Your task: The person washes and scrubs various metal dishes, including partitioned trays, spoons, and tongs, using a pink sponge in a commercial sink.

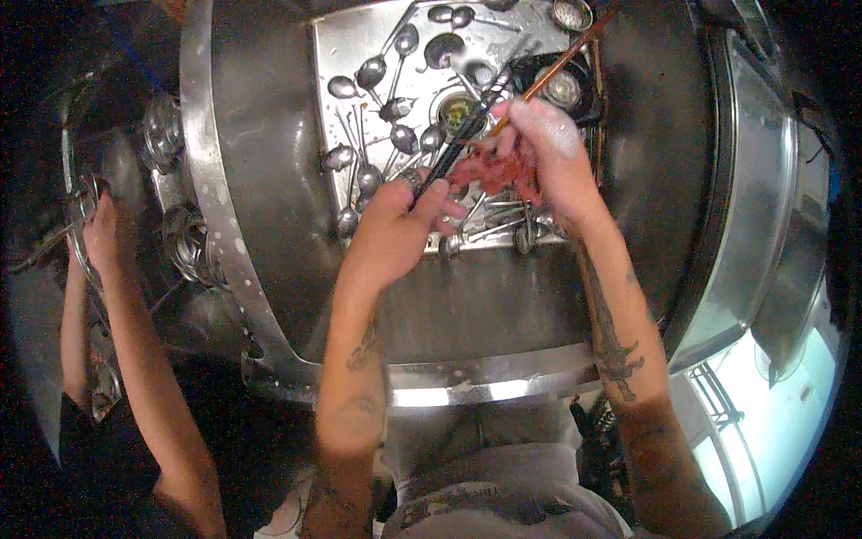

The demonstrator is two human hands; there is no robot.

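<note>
My left hand (pixel 397 226) is closed around the lower end of a long black-handled utensil (pixel 454 148), which slants up to the right. A bunched red scrubbing mesh (pixel 498 168) sits in my right hand (pixel 555 148), with white suds over the thumb side. From the fingers of that hand a thin brown stick (pixel 566 59) slants up to the right; whether they grip it is unclear. Below both hands lies a light metal tray (pixel 337 47), strewn with several metal spoons (pixel 404 138). A small round cup (pixel 454 111) with greenish bits stands behind the black utensil.
The tray rests in a steel sink basin (pixel 269 168) with a raised front rim (pixel 471 387). A black container (pixel 586 77) and a perforated metal cup (pixel 572 13) are at the tray's right. On the left, another person's hands (pixel 101 236) hold a shiny metal item near stacked metalware (pixel 192 242).
</note>
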